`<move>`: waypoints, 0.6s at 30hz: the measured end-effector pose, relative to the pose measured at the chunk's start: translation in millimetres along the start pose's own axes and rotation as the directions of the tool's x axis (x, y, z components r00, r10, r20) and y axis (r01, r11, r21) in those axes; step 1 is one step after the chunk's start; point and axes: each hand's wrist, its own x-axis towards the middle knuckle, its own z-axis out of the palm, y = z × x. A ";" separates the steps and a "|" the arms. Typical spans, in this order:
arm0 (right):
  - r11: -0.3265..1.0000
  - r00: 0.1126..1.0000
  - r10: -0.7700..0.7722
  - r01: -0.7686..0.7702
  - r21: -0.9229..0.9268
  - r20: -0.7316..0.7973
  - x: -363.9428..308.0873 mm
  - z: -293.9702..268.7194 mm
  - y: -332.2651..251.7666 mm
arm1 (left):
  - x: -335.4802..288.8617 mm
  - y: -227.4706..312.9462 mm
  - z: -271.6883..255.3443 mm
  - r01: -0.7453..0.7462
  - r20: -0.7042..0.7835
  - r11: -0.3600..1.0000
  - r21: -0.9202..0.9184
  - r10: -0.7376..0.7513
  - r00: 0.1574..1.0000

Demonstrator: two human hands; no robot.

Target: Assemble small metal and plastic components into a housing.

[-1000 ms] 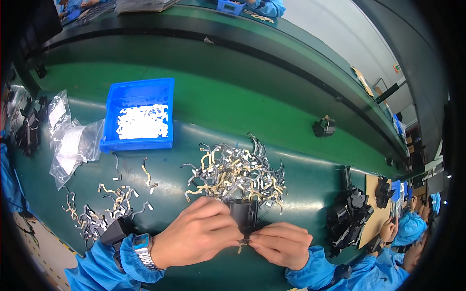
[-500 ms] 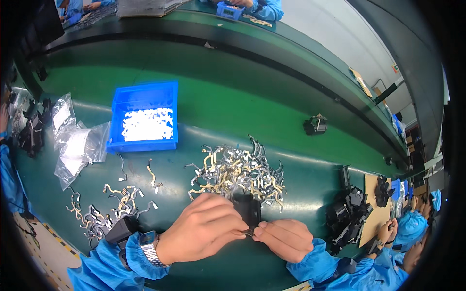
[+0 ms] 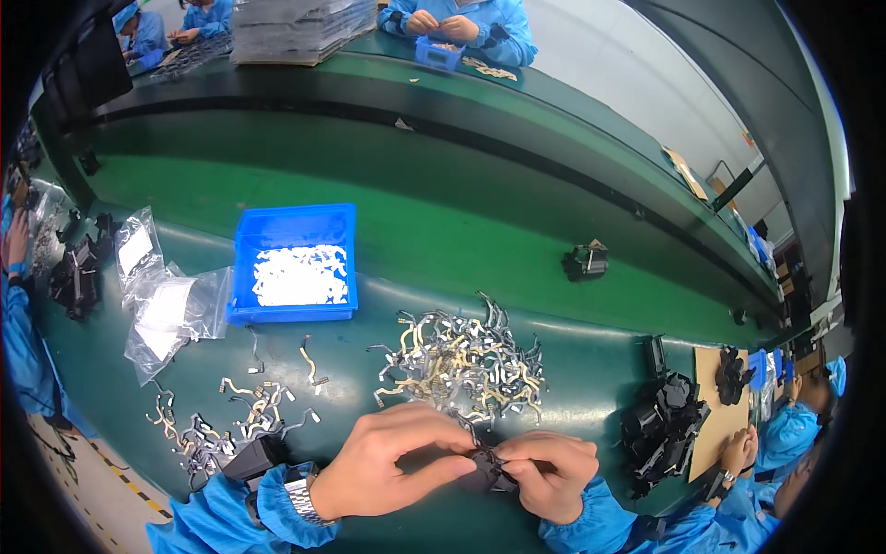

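A small black plastic part [image 3: 486, 475] is held between my two hands, low in the middle of the view. My left hand [image 3: 392, 462] grips it from the left, thumb and forefinger curved inward. From the right, my right hand [image 3: 552, 473] pinches its edge. A short dark cable [image 3: 469, 427] runs by my left fingertips to the part; whether it is attached is too small to tell. Just beyond my hands lies a pile of short grey and yellow cables [image 3: 461, 355] with small connectors.
A blue bin [image 3: 293, 315] of small white pieces stands at the left, beside clear plastic bags [image 3: 180, 314]. More cables [image 3: 226, 425] lie near my left forearm. Black plastic parts [image 3: 663, 425] are heaped at the right, next to a cardboard sheet [image 3: 709, 425]. Co-workers sit around.
The black part has turned and come nearer to me, between both hands. My fingers have shifted from a pinch in front of it onto the part. The whole view has tilted up slightly.
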 end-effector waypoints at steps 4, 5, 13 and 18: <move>0.994 0.993 0.110 -0.110 0.001 0.044 -2.6 -3.8 1.1 | 1.4 0.6 1.0 0.002 -0.028 1.000 0.028 -0.001 1.000; 0.993 0.992 0.120 -0.121 0.014 0.047 -4.0 -4.7 2.9 | 2.1 -1.1 1.4 0.005 -0.023 1.000 0.022 -0.004 1.000; 0.970 0.971 0.206 -0.219 0.104 0.122 1.6 -4.8 -1.2 | 3.9 -0.5 1.5 -0.026 0.005 0.998 0.056 0.025 1.000; 0.923 0.943 0.321 -0.333 0.191 0.091 4.0 -2.3 -5.4 | 3.8 -1.0 -0.2 -0.054 -0.059 0.992 0.110 0.061 0.996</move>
